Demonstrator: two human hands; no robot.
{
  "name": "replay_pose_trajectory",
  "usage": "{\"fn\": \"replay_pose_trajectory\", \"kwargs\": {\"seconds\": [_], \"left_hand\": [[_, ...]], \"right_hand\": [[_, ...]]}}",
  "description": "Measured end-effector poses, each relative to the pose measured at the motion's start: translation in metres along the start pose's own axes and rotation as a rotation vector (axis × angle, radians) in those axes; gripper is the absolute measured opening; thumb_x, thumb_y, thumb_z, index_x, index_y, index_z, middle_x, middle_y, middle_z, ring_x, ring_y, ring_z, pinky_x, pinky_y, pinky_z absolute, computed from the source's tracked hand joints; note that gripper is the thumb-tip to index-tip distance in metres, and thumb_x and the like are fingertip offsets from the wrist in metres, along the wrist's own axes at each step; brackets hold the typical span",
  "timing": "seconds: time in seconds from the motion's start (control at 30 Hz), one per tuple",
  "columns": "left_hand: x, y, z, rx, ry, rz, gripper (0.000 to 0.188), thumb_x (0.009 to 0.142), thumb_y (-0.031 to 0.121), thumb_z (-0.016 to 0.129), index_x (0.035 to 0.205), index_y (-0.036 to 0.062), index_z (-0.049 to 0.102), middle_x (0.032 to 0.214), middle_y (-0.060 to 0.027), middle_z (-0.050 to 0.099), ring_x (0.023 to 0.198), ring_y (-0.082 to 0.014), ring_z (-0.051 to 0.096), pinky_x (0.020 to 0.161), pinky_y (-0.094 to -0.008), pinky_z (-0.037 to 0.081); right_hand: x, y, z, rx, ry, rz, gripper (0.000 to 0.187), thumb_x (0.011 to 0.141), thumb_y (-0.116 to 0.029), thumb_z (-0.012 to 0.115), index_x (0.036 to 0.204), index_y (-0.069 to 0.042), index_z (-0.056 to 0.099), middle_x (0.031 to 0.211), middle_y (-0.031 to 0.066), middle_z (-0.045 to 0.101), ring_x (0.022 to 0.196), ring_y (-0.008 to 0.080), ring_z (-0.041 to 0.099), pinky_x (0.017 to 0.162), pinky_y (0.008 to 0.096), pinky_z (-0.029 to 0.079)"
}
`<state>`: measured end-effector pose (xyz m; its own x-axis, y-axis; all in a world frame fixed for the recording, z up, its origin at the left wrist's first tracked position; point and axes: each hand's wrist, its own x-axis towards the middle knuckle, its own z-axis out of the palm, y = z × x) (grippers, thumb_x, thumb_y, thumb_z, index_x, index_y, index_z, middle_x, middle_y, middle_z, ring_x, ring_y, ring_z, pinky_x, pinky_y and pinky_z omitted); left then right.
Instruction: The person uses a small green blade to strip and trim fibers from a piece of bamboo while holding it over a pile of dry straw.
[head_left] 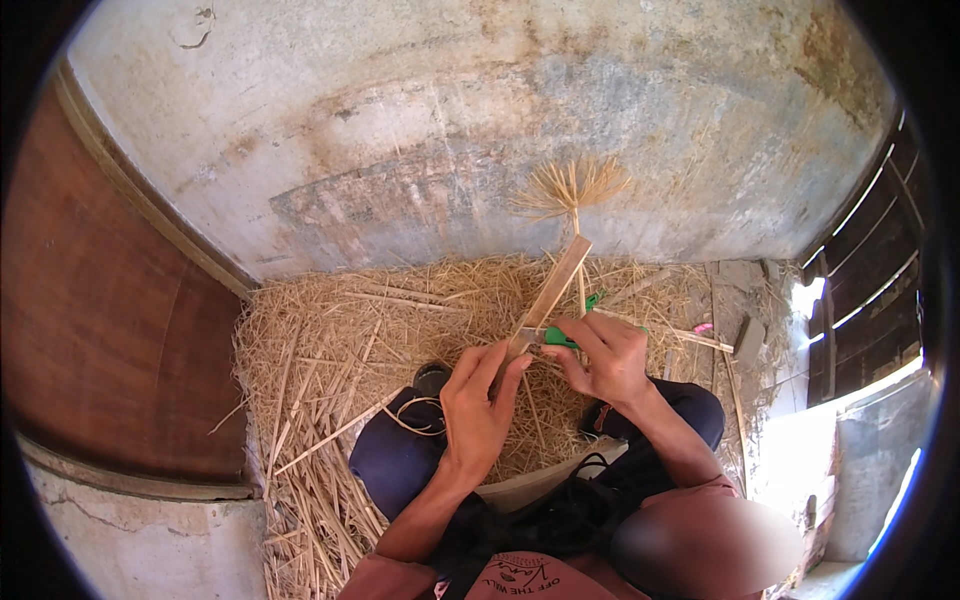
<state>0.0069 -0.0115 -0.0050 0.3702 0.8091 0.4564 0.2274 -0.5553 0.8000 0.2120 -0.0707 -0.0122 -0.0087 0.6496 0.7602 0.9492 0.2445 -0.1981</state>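
Observation:
In my left hand [478, 400] is the lower end of a flat bamboo strip [556, 285], which slants up and to the right, away from me. My fingers and thumb are closed around it. My right hand [606, 358] grips a green-handled knife [562, 338]. Its short blade meets the strip just beyond my left fingertips; how deep it sits cannot be made out. Another bit of green [595, 300] shows just past my right fingers, and whether it belongs to the knife is unclear.
Straw and shavings [400, 300] cover the floor, with long split strips [310, 480] heaped at the left. A fan-topped bundle of dry stems [575, 190] stands near the stained wall [450, 130]. A brown panel [130, 300] is at left; a grey block [749, 340] lies right.

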Motion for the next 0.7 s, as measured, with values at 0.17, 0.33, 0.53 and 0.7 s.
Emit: {"fn": "replay_pose_trajectory", "kwargs": {"seconds": [0.17,0.33,0.53,0.7], "left_hand": [[-0.001,0.001,-0.001,0.016,-0.002,0.003,0.029,0.099,0.011,0.084,0.121,-0.0061,0.078,0.095,-0.0112,0.073,0.073,-0.0153,0.066,0.064,-0.0302,0.051],[-0.001,0.001,0.0,0.012,-0.004,0.006,0.029,0.099,0.011,0.085,0.121,-0.0065,0.078,0.095,-0.0114,0.073,0.072,-0.0152,0.065,0.063,-0.0305,0.051],[-0.004,0.003,-0.001,0.023,-0.012,-0.012,0.029,0.098,0.01,0.085,0.121,-0.0066,0.078,0.094,-0.0117,0.072,0.072,-0.015,0.065,0.064,-0.0304,0.051],[-0.005,0.002,0.0,0.013,-0.039,0.005,0.029,0.098,0.01,0.085,0.122,-0.006,0.078,0.095,-0.0116,0.073,0.074,-0.0149,0.065,0.064,-0.0303,0.051]], "right_hand": [[0.004,-0.001,-0.004,-0.01,0.019,0.016,0.03,0.085,-0.026,0.091,0.107,-0.009,0.078,0.076,0.0031,0.064,0.06,0.0222,0.065,0.052,0.036,0.05],[0.004,0.009,-0.005,-0.023,0.072,0.04,0.028,0.086,-0.025,0.091,0.106,-0.011,0.079,0.075,0.0038,0.064,0.057,0.0228,0.064,0.051,0.0369,0.049],[0.008,0.025,-0.013,-0.064,0.155,0.083,0.027,0.089,-0.024,0.09,0.109,-0.01,0.08,0.077,0.0067,0.069,0.059,0.0252,0.067,0.053,0.0378,0.051],[0.01,0.043,-0.023,-0.096,0.205,0.132,0.025,0.091,-0.023,0.089,0.11,-0.008,0.081,0.082,0.0091,0.074,0.063,0.0263,0.071,0.055,0.0374,0.053]]}}
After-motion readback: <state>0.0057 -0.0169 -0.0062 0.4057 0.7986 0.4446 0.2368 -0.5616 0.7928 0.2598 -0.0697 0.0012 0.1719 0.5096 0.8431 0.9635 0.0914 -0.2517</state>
